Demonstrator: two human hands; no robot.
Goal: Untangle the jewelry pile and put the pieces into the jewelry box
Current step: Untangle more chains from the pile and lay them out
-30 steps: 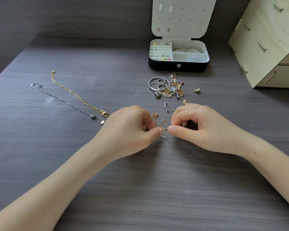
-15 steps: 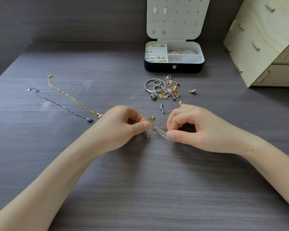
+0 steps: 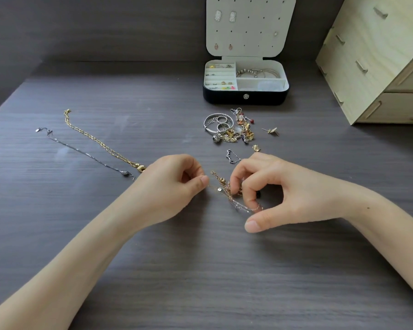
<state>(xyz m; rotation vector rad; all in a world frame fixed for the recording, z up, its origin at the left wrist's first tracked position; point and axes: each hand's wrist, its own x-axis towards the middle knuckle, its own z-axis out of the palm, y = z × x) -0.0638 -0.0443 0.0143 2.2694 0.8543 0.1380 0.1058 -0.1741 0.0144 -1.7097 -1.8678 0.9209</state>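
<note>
Chains in a small gold and silver tangle [image 3: 229,196] are held between both hands over the middle of the table [image 3: 200,270]. A thin strand of it is pinched by the left hand [image 3: 172,186] between thumb and curled forefinger. Its other side is hooked by the curled fingers of the right hand [image 3: 286,194], with the thumb held apart below. Beyond the hands, the jewelry pile [image 3: 229,129] is seen just in front of the jewelry box [image 3: 246,97], whose lid is stood open. 2 pieces, a gold necklace [image 3: 100,144] and a silver necklace [image 3: 81,151], are laid out straight at the left.
</note>
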